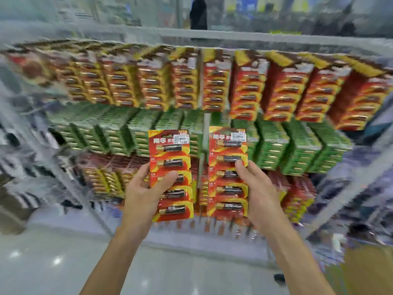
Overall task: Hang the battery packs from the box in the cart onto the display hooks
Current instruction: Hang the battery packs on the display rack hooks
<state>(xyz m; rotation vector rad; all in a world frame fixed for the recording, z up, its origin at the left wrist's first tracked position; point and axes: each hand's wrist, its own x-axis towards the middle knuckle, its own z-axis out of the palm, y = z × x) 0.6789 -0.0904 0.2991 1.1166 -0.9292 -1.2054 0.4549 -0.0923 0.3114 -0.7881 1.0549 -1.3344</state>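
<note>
The left hand is gripping one red battery pack upright and the right hand is gripping a second pack, both in front of the green row. It is probably best to be lifting each towards the red row and threading one hang-hole at a time. The hooks are too blurred to make out.

The pale display rack carries a top row of red-and-yellow battery packs hung close together, and a row of green packs just beneath. Lower down hang what seem to be more red-and-yellow packs, badly blurred, above the glossy floor.
</note>
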